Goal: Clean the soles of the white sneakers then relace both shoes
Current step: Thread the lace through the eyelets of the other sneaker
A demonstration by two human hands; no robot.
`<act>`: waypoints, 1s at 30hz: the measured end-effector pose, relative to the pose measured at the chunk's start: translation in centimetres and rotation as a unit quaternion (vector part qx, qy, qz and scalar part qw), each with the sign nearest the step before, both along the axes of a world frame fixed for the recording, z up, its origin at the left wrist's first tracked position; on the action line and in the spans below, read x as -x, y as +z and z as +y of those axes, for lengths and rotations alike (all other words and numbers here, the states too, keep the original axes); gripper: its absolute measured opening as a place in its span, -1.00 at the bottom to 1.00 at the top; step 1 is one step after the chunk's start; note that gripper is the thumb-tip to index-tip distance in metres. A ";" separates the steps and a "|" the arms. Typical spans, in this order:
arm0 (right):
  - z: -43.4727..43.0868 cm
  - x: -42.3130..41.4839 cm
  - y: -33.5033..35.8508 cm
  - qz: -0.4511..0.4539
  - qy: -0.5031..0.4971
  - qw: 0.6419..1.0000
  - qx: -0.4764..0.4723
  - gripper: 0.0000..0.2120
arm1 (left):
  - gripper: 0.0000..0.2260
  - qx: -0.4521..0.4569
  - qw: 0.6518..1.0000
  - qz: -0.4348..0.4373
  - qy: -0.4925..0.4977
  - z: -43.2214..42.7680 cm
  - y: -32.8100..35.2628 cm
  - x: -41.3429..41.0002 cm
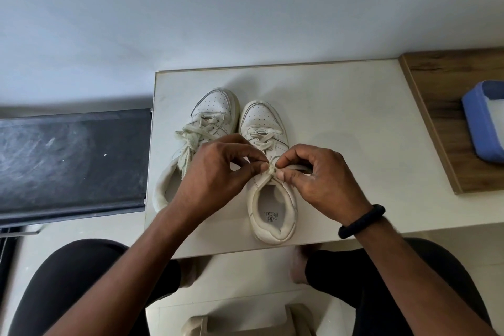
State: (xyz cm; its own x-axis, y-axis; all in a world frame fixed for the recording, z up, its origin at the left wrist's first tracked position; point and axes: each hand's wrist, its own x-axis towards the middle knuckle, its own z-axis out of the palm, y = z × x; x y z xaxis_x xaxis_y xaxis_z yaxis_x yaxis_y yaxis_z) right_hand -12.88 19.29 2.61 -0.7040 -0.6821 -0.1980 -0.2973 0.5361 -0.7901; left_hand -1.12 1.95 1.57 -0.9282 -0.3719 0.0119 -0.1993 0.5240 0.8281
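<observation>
A small dark printed mark (272,217) is showing on the insole (268,200) of the right-hand sneaker (260,117). It is sitting upside down, too blurred to read.

Sneakers (260,117) look like white synth. leather, matt, toe boxes perforated, w/ flat woven cloth laces (191,142), a bit frayed. Table (341,117) top is smooth pale laminate, slight sheen; board (436,90) at right is matt wood-grain. Tub (477,117) = smooth blue plastic; wristband (362,221) black, matt, rubbery; dark panel (68,161) scuffed.
</observation>
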 end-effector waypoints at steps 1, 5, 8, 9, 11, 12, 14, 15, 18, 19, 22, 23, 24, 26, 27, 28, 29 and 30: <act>0.3 0.4 0.1 -0.011 0.006 1.000 -0.016 -0.81 | -0.96 -0.012 1.000 0.000 0.021 -0.2 0.1 0.0; 1.4 1.4 0.2 -0.020 0.015 0.998 -0.049 -0.77 | -0.98 0.037 0.999 -0.009 0.032 -1.4 0.2 0.1; 1.2 0.9 0.2 -0.013 0.019 0.999 -0.039 -0.81 | -0.97 0.064 0.998 -0.022 -0.012 -0.8 -0.1 0.1; 1.0 0.8 0.2 -0.013 0.019 0.999 -0.033 -0.81 | -0.96 0.060 0.998 -0.024 -0.025 -0.5 -0.1 0.2; 0.8 0.6 0.3 -0.014 0.020 0.999 -0.024 -0.82 | -0.93 0.048 0.998 -0.022 -0.044 -0.1 -0.2 0.2; 0.7 0.5 0.3 -0.014 0.021 0.999 -0.025 -0.82 | -0.92 0.045 0.998 -0.016 -0.049 0.0 -0.1 0.2; 0.7 0.5 0.2 -0.014 0.021 0.999 -0.027 -0.83 | -0.93 0.034 0.998 -0.005 -0.057 0.0 0.0 0.2; 0.7 0.5 0.2 -0.014 0.021 0.999 -0.027 -0.84 | -0.96 0.029 0.998 -0.003 -0.060 0.1 0.1 0.3; 0.8 0.5 0.2 -0.010 0.023 0.999 -0.030 -0.84 | -0.97 0.021 0.999 -0.018 -0.042 0.4 0.0 0.5; 0.8 0.5 0.1 -0.006 0.024 0.999 -0.030 -0.84 | -0.96 0.011 0.999 -0.025 -0.026 0.4 0.0 0.6; 0.7 0.3 0.0 0.063 0.023 0.998 -0.012 -0.78 | -0.91 -0.008 0.999 -0.052 0.016 0.4 -0.2 0.6; 0.6 0.2 0.0 0.113 0.024 0.993 -0.007 -0.71 | -0.88 -0.004 0.998 -0.057 0.024 0.4 -0.3 0.6; 0.5 0.1 -0.1 0.161 0.028 0.987 -0.007 -0.62 | -0.85 0.004 0.998 -0.058 0.027 0.5 -0.3 0.6; 0.2 -0.3 -0.2 0.208 0.040 0.977 -0.012 -0.45 | -0.85 0.028 0.998 -0.045 0.021 0.6 -0.2 0.6; -0.2 -0.5 -0.3 0.209 0.046 0.977 -0.011 -0.44 | -0.87 0.042 0.998 -0.037 0.016 0.7 -0.2 0.6; -0.5 -0.8 -0.5 0.204 0.051 0.978 -0.007 -0.47 | -0.89 0.053 0.998 -0.028 0.011 0.6 -0.2 0.6; -0.7 -1.0 -0.7 0.200 0.056 0.978 -0.001 -0.55 | -0.91 0.061 0.998 -0.018 0.009 0.5 -0.2 0.6; -0.9 -1.2 -1.0 0.197 0.062 0.978 0.005 -0.62 | -0.91 0.067 0.998 -0.006 0.012 0.4 -0.2 0.6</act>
State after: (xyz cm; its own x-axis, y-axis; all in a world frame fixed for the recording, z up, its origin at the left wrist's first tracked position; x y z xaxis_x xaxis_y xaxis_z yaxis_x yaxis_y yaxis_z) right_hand -11.72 18.36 1.62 -0.6358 -0.7676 0.0801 -0.6427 0.4691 -0.6057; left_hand -1.67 2.40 1.41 -0.9198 -0.3890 0.0516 -0.2225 0.6252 0.7481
